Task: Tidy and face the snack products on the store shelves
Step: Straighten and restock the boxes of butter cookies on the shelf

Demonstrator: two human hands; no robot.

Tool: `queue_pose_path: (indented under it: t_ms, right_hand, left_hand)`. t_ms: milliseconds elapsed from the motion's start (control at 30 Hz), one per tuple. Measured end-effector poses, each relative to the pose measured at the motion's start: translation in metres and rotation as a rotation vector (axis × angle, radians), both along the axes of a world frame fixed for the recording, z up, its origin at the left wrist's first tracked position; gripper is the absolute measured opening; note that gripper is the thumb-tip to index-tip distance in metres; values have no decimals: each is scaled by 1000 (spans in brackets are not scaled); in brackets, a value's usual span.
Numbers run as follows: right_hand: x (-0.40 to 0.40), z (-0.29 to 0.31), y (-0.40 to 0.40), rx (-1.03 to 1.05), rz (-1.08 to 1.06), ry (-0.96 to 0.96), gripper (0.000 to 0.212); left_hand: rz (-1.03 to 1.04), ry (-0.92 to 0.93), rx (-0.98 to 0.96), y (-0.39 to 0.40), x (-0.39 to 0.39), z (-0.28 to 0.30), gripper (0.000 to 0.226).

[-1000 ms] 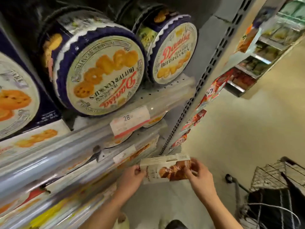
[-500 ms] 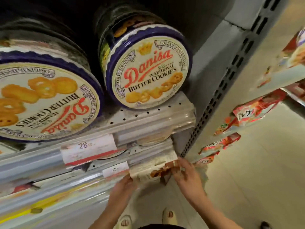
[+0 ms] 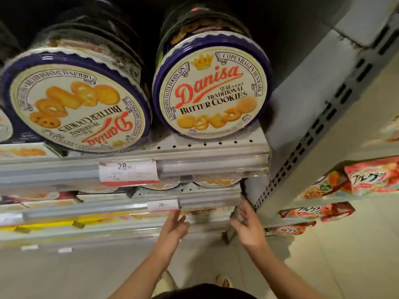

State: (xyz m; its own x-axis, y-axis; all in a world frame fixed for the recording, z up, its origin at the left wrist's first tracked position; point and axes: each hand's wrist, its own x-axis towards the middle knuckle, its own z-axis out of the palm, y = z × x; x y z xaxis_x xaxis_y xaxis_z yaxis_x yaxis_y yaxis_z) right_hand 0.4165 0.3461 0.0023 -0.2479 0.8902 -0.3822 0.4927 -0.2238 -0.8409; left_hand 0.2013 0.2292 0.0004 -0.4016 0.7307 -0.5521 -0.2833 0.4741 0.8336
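A pale cookie box (image 3: 208,215) lies tucked under the front rail of a low shelf (image 3: 207,201), and only a strip of it shows. My left hand (image 3: 174,226) holds its left end and my right hand (image 3: 248,226) holds its right end, fingers pointing up towards the rail. On the shelf above stand two round blue Danisa butter cookie tins on edge. The left tin (image 3: 75,104) has its label upside down. The right tin (image 3: 212,91) has its label upright.
A price tag reading 28 (image 3: 128,172) hangs on the upper rail and a smaller one (image 3: 163,205) on the rail below. A grey slotted upright (image 3: 313,137) closes the bay on the right. Beyond it hang red cereal bags (image 3: 371,178). Pale floor lies below.
The box went from out in front of the shelves into the low shelf, both hands moving with it. My view swung left and closer to the tins; the trolley has left the frame.
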Motion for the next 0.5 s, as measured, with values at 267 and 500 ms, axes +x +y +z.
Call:
queue_pose_path:
  t_ms: [267, 500]
  right_hand:
    - [-17, 15, 8, -29, -23, 8, 73]
    - [-11, 20, 8, -44, -4, 5, 71]
  left_hand:
    - [-79, 104, -50, 13, -2, 0, 64]
    - [-92, 262, -104, 15, 0, -6, 53]
